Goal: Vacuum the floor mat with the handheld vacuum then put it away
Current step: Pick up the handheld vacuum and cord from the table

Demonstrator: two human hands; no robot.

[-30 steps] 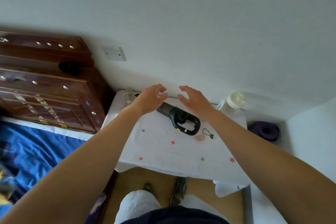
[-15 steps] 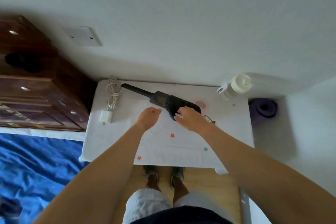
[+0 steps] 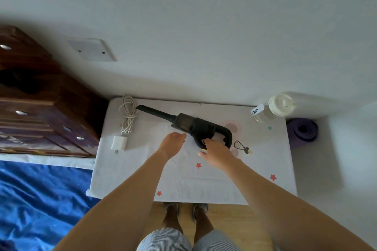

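The left hand is held just above the worktop, its fingers loosely curled and nothing gripped. It is placed just beside the vacuum, and whether it touches the body cannot be told. The right hand is laid at the near end of the handle loop, with its fingertips set against the black plastic by a yellow spot and the thumb stuck out to the left. Whether the fingers are closed round the handle cannot be told.

The vacuum is laid flat on the cloth-covered worktop, towards its far side. Its long axis is run diagonally, from far left to near right. The thin nozzle is pointed at the far-left corner, towards the wall, and the handle loop is turned to the right.

1 coiled white cable and its plug are seen left of the nozzle. 1 capped bottle is stood at the far-right corner, with a purple roll on the floor past the worktop's right edge.
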